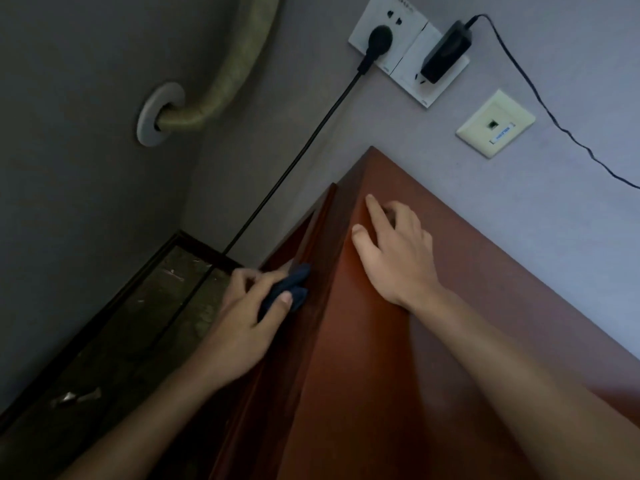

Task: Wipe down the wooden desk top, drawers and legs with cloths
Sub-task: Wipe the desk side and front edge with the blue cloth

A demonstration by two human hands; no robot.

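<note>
- Visibility: dim light; floor beside the desk murky, small pale scraps there unidentifiable.
- Reddish-brown wooden desk (450, 306): corner set against grey wall; top runs off the frame's right and lower edges.
- Surroundings: white double wall socket (398, 46), black plug and cable, black adapter (446, 51), cream data port (495, 123), padded pipe (225, 74).
- Dark blue cloth (289, 287): bunched, pressed on the desk's side panel, gripped by left hand (249, 317).
- Right hand (394, 251): fingers spread flat on the desktop corner, holding nothing.

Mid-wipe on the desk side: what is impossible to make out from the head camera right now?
- Cloth: mostly covered by the left hand; its size is unclear.
- Desk drawers and legs: out of view below the top edge.
- Black cable: cut off by the right edge.
- Socket lettering: too small.
- Right hand far fingers: hidden behind the hand.
</note>
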